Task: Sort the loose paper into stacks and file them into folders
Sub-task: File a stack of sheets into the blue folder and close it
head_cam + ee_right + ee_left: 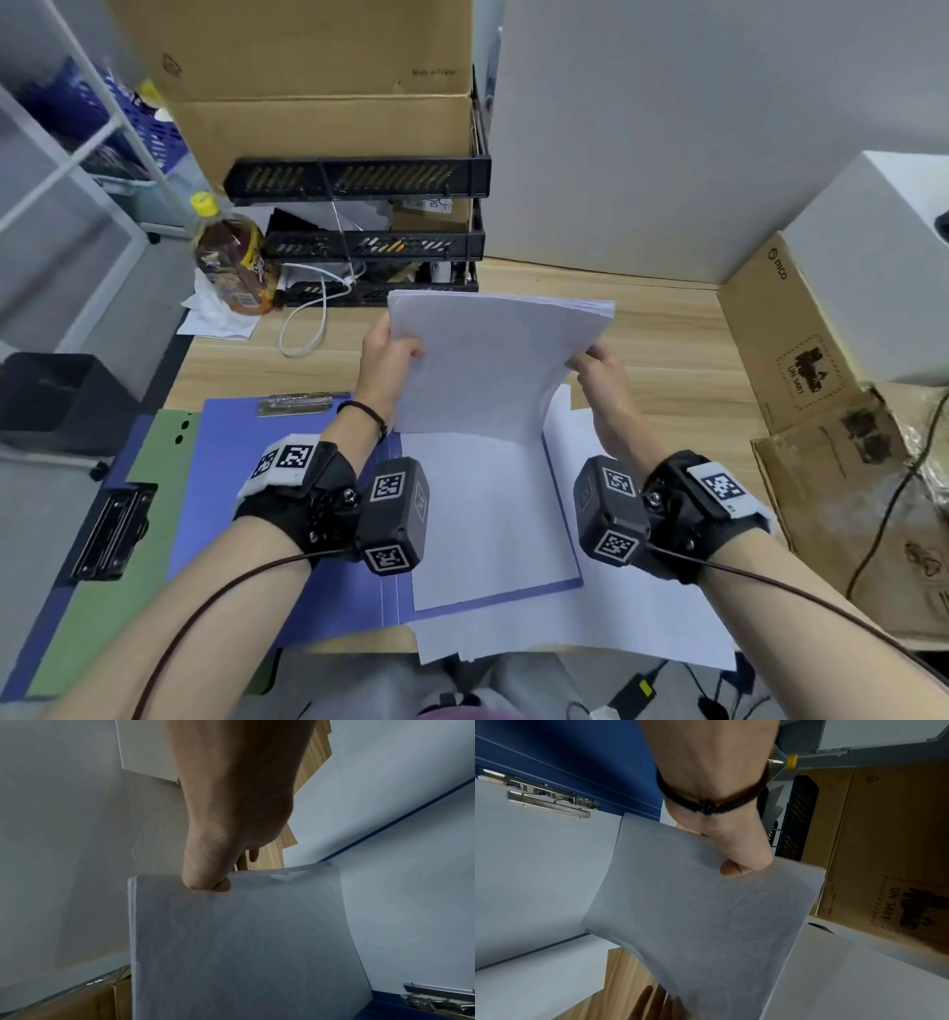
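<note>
The left hand (386, 354) pinches the left edge of a stack of white paper (493, 365), thumb on the near face and fingers behind. The stack stands nearly upright, its lower edge resting on the sheets in the open blue folder (287, 493), which is the landmark here. Left of the blue folder lies a green folder (154, 493) with a black clip. Beyond the blue folder's far-left corner stand a brown bottle (233, 262) with a yellow cap and a black 3-tier tray (375, 236). The blue folder's metal clamp (295, 403) sits at its far edge, just left of the left wrist. More loose sheets (606, 632) spread from under the folder's right side. The right hand (598, 370) grips the stack's right edge the same way. Cardboard boxes (801, 349) stand well right of the folder.
</note>
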{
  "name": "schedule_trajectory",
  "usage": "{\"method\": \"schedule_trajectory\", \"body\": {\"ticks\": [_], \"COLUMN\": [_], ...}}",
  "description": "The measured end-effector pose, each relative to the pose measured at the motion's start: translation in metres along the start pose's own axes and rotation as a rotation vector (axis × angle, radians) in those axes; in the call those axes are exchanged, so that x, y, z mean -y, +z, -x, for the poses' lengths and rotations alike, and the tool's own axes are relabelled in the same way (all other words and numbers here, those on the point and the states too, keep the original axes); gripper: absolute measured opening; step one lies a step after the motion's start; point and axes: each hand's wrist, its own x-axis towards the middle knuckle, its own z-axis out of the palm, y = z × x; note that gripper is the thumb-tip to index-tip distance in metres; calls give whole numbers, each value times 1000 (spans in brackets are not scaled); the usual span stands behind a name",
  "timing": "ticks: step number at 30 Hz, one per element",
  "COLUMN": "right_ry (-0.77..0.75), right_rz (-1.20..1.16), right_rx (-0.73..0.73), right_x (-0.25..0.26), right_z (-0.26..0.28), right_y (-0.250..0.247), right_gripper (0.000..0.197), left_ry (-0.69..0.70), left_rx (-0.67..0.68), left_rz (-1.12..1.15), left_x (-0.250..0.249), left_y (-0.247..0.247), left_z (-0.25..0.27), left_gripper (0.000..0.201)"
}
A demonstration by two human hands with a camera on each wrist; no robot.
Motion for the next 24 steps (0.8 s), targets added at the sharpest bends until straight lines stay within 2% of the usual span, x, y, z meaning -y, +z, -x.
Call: {"method": "schedule_trajectory", "body": {"ticks": [4, 9, 13, 16, 20, 24], "right_ry": [10, 48, 29, -21, -14, 31], "right_rz": [-17, 71, 20, -47, -24, -33], "right_rx": [28, 128, 131, 103, 171, 273], "right_x": [7, -7, 6, 24, 14, -11], "right_z": [-6, -13, -15, -16, -14, -13], "right_y": [-1, 0, 1, 4, 9, 7], "right_gripper": [34, 35, 35, 37, 40, 30], "left_ry": [-23, -91, -58, 11, -24, -116], "left_rx": [-33, -63, -135, -149, -143, -34], "left_rz": [-15, -8, 70, 123, 11, -150], "left_x": [0, 14, -1, -13, 0, 19], "left_y": [3, 2, 6, 7, -3, -13], "left_z": [2, 10, 3, 4, 7, 10], "left_gripper": [31, 29, 25, 30, 35, 30]}}
